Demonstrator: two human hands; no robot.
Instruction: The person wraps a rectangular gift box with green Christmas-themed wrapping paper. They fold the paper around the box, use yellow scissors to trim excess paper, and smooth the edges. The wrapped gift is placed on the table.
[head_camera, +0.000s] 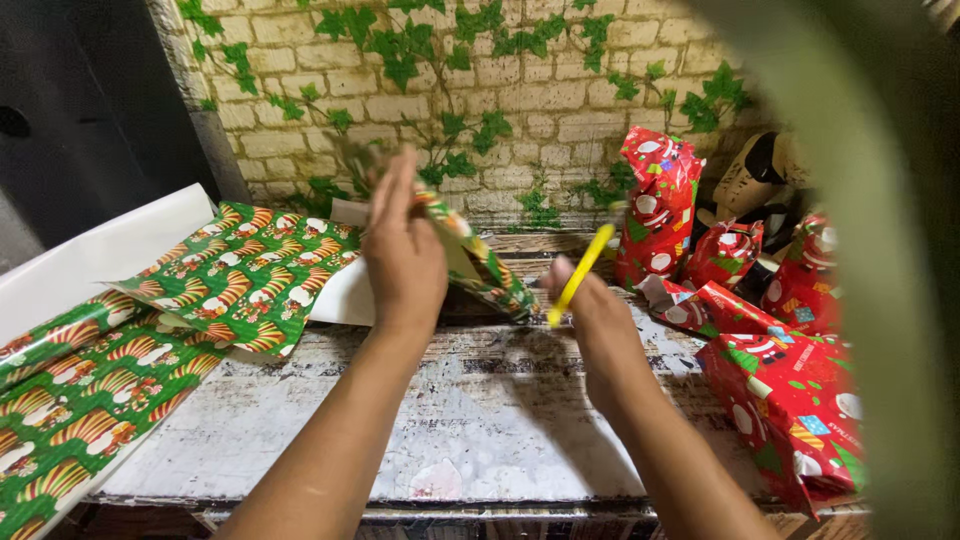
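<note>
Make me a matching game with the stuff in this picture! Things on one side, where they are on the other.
Things:
1. yellow tool
2. green wrapping paper sheet
3. red wrapped parcels
4. small green-wrapped piece

Places:
A. spread over the table's left side
B. in the right hand
C. piled on the right, some by the brick wall
D. at the left hand

Pairs: 1-B, 2-A, 3-C, 4-D

Paper sheet (230, 280) left, wrapped parcels (790, 390) right (on table (480, 430)).
</note>
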